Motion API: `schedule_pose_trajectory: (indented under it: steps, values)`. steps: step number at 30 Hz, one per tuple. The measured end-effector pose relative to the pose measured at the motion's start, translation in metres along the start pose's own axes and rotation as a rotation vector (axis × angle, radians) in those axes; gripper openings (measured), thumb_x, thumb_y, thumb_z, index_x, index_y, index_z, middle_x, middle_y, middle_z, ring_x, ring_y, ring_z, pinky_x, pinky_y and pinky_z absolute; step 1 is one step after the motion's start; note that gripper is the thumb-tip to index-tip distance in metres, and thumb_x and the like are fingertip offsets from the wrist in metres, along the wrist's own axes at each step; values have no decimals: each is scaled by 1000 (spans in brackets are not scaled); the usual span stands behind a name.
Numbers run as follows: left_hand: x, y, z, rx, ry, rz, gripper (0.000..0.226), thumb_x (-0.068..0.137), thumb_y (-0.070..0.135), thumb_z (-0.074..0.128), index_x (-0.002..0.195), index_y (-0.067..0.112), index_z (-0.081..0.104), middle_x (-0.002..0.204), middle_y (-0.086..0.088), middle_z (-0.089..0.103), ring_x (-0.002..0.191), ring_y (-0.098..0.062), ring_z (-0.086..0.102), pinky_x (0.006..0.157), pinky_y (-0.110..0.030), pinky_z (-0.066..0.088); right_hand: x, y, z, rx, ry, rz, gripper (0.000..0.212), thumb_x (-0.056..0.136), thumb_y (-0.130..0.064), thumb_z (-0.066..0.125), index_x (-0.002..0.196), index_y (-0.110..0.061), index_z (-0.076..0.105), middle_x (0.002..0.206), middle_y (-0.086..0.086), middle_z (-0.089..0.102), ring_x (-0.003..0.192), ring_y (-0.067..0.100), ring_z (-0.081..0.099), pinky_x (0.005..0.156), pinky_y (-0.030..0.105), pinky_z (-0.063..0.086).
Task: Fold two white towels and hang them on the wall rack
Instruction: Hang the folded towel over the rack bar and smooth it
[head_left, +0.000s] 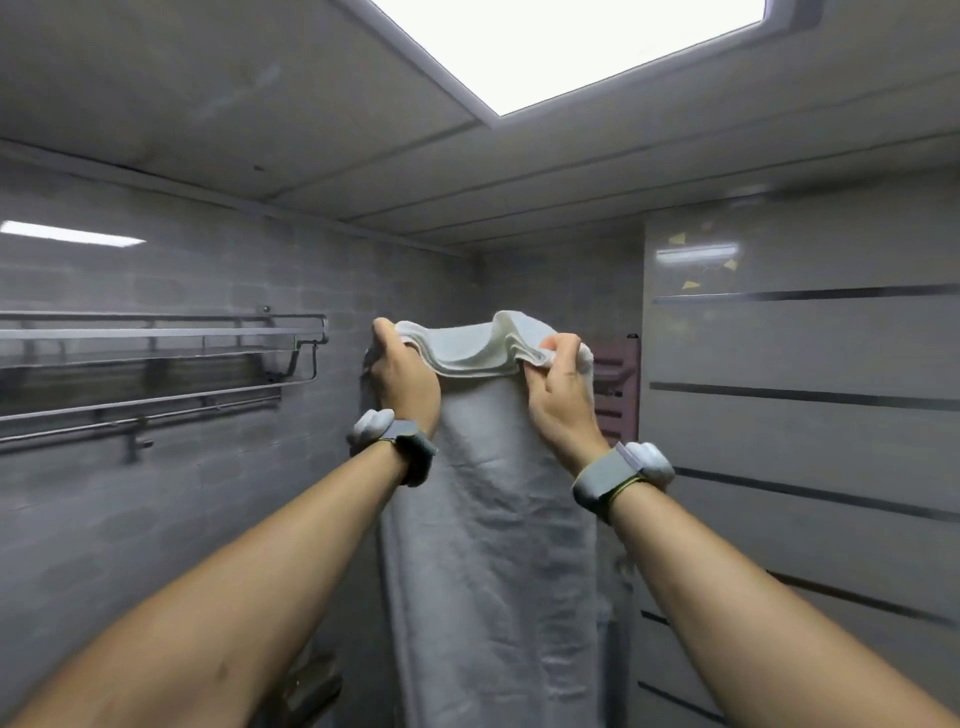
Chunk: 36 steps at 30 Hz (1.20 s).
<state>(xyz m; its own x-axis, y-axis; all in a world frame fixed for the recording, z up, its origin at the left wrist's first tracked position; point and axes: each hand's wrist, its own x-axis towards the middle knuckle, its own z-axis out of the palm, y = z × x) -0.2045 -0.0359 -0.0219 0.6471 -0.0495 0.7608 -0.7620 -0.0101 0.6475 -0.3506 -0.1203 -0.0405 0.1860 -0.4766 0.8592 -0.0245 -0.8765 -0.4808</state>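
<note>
A long white towel (493, 519) hangs straight down in front of me, held up at head height. My left hand (402, 379) grips its upper left corner and my right hand (561, 389) grips its upper right corner, where the top edge is bunched into folds. Both arms are raised and wear grey wrist straps. The metal wall rack (156, 358) with a shelf and lower bars is fixed to the tiled wall on the left, apart from the towel. I see no second towel.
A tiled corner lies straight behind the towel. A reddish slatted fixture (618, 384) shows behind the towel's right edge. The glossy right wall (805, 364) has dark horizontal stripes. A bright ceiling light panel (571, 47) is overhead.
</note>
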Motion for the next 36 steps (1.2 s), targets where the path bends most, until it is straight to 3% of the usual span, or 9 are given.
schedule_pose_trajectory:
  steps: [5, 9, 14, 16, 20, 23, 28, 33, 36]
  values:
    - [17, -30, -50, 143, 56, 182, 30, 96, -1, 33, 122, -1, 47, 100, -26, 64, 96, -37, 59, 64, -22, 22, -4, -13, 62, -153, -32, -184, 26, 91, 2, 48, 116, -3, 46, 81, -4, 48, 78, 4, 24, 73, 24, 24]
    - [48, -75, -97, 256, 37, 320, 27, 98, 0, 36, 123, -4, 47, 87, -25, 64, 90, -35, 62, 65, -22, 25, -8, -23, 134, -150, -106, -293, 33, 84, 2, 42, 112, -15, 35, 75, 9, 58, 78, 26, 48, 77, 31, 24]
    - [88, -137, -155, 190, -17, 209, 29, 101, 19, 31, 125, 5, 37, 92, -32, 66, 91, -40, 65, 80, -34, 48, -14, -56, 212, -53, -162, -422, 25, 85, -4, 38, 109, -10, 40, 71, 6, 52, 70, 24, 44, 74, 33, 25]
    - [104, -159, -179, 193, 11, 106, 40, 103, 30, 33, 125, 0, 48, 109, -29, 64, 104, -38, 61, 87, -29, 41, -16, -68, 247, -27, -179, -462, 21, 87, -6, 36, 107, -10, 41, 70, 6, 51, 67, 24, 43, 73, 37, 29]
    - [127, -200, -228, 372, 55, 174, 29, 99, 39, 31, 104, 15, 48, 105, -24, 65, 101, -34, 59, 81, -22, 37, -24, -95, 314, 55, -191, -515, 22, 87, -12, 33, 109, -11, 38, 73, 9, 50, 68, 26, 43, 66, 39, 33]
    - [143, -229, -263, 515, 81, 227, 31, 102, 34, 31, 101, 15, 55, 95, -8, 67, 95, -12, 53, 83, -18, 34, -31, -116, 359, 98, -195, -550, 24, 86, -7, 42, 108, -14, 36, 71, 11, 52, 65, 26, 42, 65, 36, 32]
    - [151, -250, -316, 642, 7, 269, 19, 93, 16, 47, 110, 7, 46, 77, -28, 66, 65, -39, 65, 54, -34, 53, -40, -142, 421, 174, -149, -568, 31, 83, 0, 48, 110, -10, 37, 69, 12, 52, 62, 29, 46, 66, 37, 28]
    - [150, -254, -347, 683, -111, 415, 45, 105, 39, 16, 113, 7, 46, 77, -27, 64, 69, -42, 66, 59, -34, 52, -44, -138, 460, 263, -140, -561, 45, 78, 11, 55, 114, -9, 37, 70, 17, 54, 62, 32, 50, 68, 37, 31]
    - [150, -264, -348, 744, -148, 474, 35, 104, 21, 18, 116, 0, 43, 84, -34, 66, 71, -48, 67, 60, -42, 56, -43, -131, 472, 313, -130, -605, 48, 76, 12, 63, 113, -7, 38, 69, 17, 54, 59, 31, 49, 62, 37, 33]
